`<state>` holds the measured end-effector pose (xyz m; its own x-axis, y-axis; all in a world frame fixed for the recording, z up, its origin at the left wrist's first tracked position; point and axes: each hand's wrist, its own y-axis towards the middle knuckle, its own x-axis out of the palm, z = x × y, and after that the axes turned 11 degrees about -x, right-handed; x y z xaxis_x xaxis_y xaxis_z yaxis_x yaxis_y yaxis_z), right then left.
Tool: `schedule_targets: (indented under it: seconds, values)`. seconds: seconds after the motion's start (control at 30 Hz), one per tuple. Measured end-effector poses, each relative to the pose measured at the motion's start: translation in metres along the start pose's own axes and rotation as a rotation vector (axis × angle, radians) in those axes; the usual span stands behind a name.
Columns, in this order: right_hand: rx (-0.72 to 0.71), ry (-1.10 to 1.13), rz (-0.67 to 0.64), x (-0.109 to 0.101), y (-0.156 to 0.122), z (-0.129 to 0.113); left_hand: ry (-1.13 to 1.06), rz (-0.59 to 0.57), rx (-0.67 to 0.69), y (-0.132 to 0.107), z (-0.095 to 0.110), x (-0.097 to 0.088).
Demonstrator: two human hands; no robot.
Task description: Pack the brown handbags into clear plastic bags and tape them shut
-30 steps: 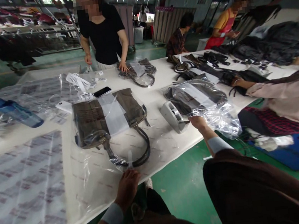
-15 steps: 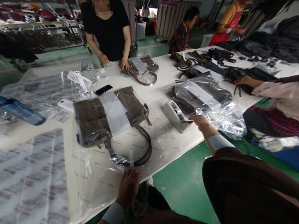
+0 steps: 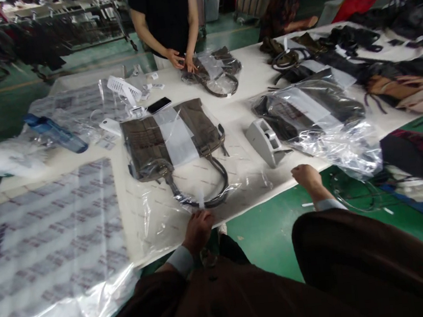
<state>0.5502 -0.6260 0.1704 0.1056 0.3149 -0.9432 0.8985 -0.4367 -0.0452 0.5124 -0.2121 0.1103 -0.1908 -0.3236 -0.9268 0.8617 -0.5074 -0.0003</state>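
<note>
Left hand (image 3: 198, 232): at the clear plastic sleeve (image 3: 153, 222), grip perhaps pinching it; cannot tell.
Right hand (image 3: 306, 180): grip closed, empty, just off the worktop (image 3: 237, 119) edge.
Handbag (image 3: 144, 146): flat in the sleeve on the worktop.

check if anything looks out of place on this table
The black smartphone and blue water bottle look out of place: personal items lying among the packing work. The phone sits right beside the bagged brown handbag, and the bottle lies on its side on clear plastic sheeting.
</note>
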Motion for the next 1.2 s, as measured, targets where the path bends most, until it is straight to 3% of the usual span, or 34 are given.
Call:
schedule_targets:
  seconds: [0.1, 0.17, 0.23, 0.3, 0.4, 0.6, 0.87, 1.07, 1.2]
  values:
    - [0.022, 0.344, -0.076, 0.017, -0.054, -0.033, 0.006, -0.045, -0.006, 0.000, 0.000, -0.002]
    - [0.021, 0.711, -0.128, 0.039, -0.103, -0.072, 0.002, -0.048, -0.018, -0.001, 0.000, -0.002]
    - [0.012, 0.912, -0.221, 0.065, -0.150, -0.114, 0.006, -0.046, -0.018, -0.002, -0.001, 0.000]
    - [0.057, 1.004, -0.216, 0.092, -0.183, -0.149, 0.017, -0.049, -0.010, -0.003, -0.001, 0.001]
    - [0.095, 0.956, -0.188, 0.122, -0.199, -0.176, 0.039, -0.057, 0.009, -0.004, -0.002, 0.003]
    - [0.123, 0.867, -0.256, 0.145, -0.190, -0.180, 0.069, -0.072, 0.033, -0.004, -0.003, 0.004]
    - [0.138, 0.834, -0.301, 0.157, -0.192, -0.176, 0.062, -0.054, 0.062, -0.002, -0.002, -0.002]
    - [0.037, 0.827, -0.398, 0.138, -0.193, -0.170, 0.022, -0.091, 0.003, 0.004, 0.000, -0.010]
    - [-0.168, 0.517, -0.326, 0.110, -0.195, -0.158, -0.046, -0.071, -0.014, 0.006, -0.002, -0.017]
